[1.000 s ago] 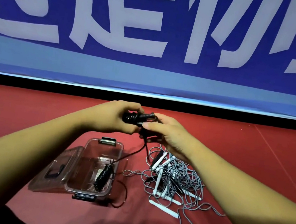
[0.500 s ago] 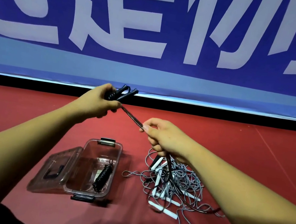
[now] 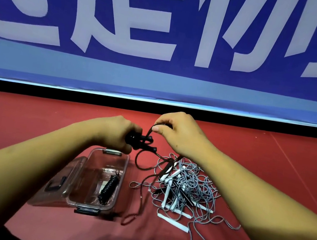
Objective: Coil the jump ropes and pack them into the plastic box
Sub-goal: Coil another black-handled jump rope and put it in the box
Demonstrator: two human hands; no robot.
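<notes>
Red floor matting point(image 3: 29, 120) runs under a blue banner point(image 3: 160, 74). Left hand point(image 3: 114, 131) grips black rope handles point(image 3: 142, 142) near the clear plastic box point(image 3: 123, 168) (one coiled black rope point(image 3: 108, 187) lies inside); right hand point(image 3: 180, 133) pinches the black cord point(image 3: 149, 132) looped over them. Tangled grey ropes point(image 3: 191, 185) lie beside the box.

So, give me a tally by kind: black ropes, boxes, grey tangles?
Black jump ropes: 2, the coiled rope in the plastic box, the held rope in the left hand and right hand.
Plastic box: 1, lid open.
Grey tangle with white handles: 1; ropes inside uncountable.
Total: 4.
</notes>
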